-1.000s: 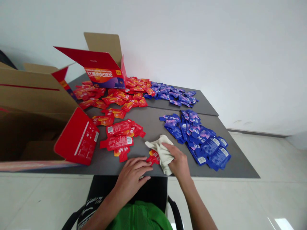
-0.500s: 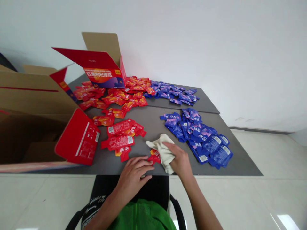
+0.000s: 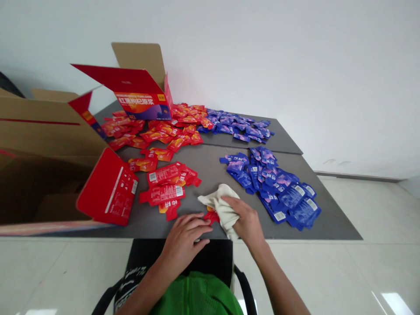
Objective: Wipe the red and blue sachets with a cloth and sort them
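Observation:
My right hand (image 3: 246,222) is closed on a cream-white cloth (image 3: 223,202), bunched near the table's front edge. Under the cloth lies a red pouch (image 3: 211,215), mostly covered by it. My left hand (image 3: 187,233) rests at the table edge with fingers stretched out, their tips at the pouch's near end; whether they press on it I cannot tell. Left of the cloth several red pouches (image 3: 166,194) overlap flat on the table. To the right is a pile of blue pouches (image 3: 278,188), some with barcodes showing.
An open cardboard carton (image 3: 39,131) with red flaps stands at the left. Behind it an open red box (image 3: 144,105) sits among more red pouches (image 3: 164,131). Further blue pouches (image 3: 239,125) lie at the back of the grey table (image 3: 203,162), near the white wall.
The cloth's left corner has shifted slightly left and down, covering more of the red pouch. Both hands stay in nearly the same place.

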